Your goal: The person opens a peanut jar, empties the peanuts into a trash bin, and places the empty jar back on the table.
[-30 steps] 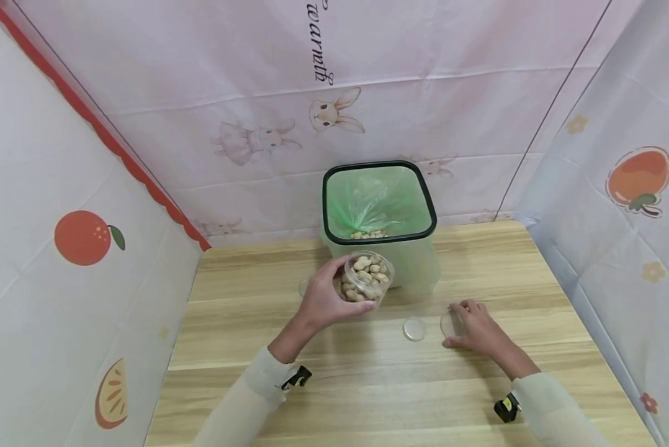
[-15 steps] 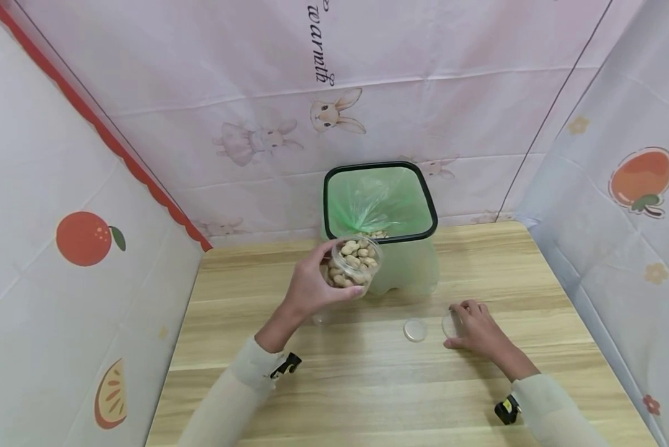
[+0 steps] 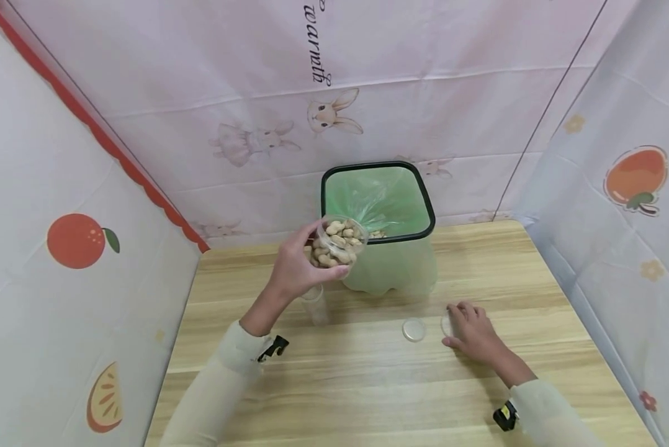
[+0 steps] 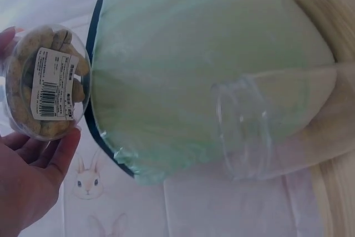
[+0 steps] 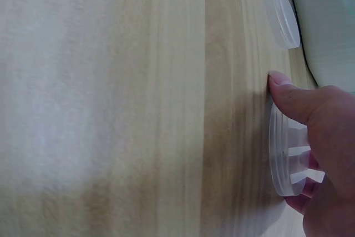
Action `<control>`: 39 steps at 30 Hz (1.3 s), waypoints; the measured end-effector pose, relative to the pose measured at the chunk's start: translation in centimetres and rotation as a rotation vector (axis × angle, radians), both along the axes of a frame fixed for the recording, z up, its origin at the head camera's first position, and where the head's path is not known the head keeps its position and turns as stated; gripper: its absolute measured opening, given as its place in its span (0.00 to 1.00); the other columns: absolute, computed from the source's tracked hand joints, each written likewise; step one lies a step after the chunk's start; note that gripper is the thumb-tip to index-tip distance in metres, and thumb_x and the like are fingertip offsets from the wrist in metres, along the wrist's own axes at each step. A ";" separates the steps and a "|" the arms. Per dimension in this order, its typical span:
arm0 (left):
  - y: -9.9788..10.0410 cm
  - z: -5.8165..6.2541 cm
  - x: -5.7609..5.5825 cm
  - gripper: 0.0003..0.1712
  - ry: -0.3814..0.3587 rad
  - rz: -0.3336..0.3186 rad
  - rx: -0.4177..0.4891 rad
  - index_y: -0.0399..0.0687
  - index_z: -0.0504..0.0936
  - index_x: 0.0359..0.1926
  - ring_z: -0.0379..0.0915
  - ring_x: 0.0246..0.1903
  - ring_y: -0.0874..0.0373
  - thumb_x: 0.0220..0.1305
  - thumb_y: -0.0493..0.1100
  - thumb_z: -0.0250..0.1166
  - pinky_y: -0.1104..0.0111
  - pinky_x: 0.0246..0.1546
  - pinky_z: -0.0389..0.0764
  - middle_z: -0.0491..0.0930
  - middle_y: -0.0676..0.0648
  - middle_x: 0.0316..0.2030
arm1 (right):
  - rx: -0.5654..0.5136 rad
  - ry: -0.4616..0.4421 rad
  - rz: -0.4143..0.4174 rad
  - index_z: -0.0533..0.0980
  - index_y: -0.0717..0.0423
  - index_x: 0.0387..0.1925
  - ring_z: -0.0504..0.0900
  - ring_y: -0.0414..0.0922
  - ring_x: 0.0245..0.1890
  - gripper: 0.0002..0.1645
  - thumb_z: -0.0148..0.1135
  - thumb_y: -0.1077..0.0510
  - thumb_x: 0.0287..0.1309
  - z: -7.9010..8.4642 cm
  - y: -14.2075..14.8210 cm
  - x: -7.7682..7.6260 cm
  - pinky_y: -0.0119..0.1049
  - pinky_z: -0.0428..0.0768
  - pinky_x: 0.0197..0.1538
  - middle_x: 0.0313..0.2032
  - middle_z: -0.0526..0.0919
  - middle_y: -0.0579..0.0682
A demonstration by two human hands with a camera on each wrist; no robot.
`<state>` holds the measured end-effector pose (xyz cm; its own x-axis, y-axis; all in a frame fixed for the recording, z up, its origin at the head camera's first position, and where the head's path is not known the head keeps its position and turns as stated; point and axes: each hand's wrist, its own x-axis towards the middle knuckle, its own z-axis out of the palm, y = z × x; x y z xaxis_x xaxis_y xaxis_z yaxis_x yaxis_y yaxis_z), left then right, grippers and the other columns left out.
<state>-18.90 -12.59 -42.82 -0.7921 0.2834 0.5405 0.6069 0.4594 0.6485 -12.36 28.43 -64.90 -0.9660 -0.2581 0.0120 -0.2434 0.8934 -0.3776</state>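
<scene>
My left hand grips a clear plastic jar of unshelled peanuts, raised above the table and leaning at the near left corner of a bin. In the left wrist view its labelled base faces the camera. Below it stands a clear plastic bottle without a lid, partly hidden by my hand in the head view. On the table at the right, my right hand holds a clear round lid between thumb and fingers. A smaller round lid lies to the left of it.
The pale green bin with a black rim stands at the table's back edge, lined with a green bag; some peanuts show inside. Printed cloth walls surround the wooden table at the back and sides.
My left hand has moved the peanut jar left and away from me, towards the bin's near left corner, uncovering more of the bottle. My right hand stays at the lid.
</scene>
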 end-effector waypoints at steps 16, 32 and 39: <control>-1.2 2.4 -1.8 0.54 0.047 0.040 -0.062 0.42 0.74 0.70 0.82 0.50 0.48 0.42 0.50 0.86 0.55 0.48 0.87 0.82 0.39 0.57 | -0.045 0.093 0.014 0.62 0.59 0.77 0.64 0.68 0.68 0.48 0.69 0.43 0.65 -1.9 0.7 1.1 0.72 0.66 0.65 0.70 0.67 0.66; -2.8 4.7 -5.2 0.54 0.121 0.040 -0.212 0.40 0.74 0.70 0.78 0.60 0.41 0.41 0.53 0.86 0.47 0.59 0.82 0.81 0.36 0.62 | -0.073 0.087 -0.023 0.62 0.58 0.77 0.61 0.66 0.69 0.47 0.68 0.43 0.65 -2.6 1.0 0.8 0.73 0.63 0.64 0.72 0.65 0.63; -3.0 4.9 -6.5 0.55 0.157 0.037 -0.276 0.38 0.74 0.70 0.77 0.63 0.40 0.42 0.52 0.86 0.46 0.63 0.79 0.79 0.36 0.64 | -0.094 0.051 -0.044 0.60 0.58 0.78 0.59 0.66 0.71 0.47 0.67 0.42 0.66 -2.6 0.6 1.0 0.73 0.61 0.65 0.74 0.62 0.63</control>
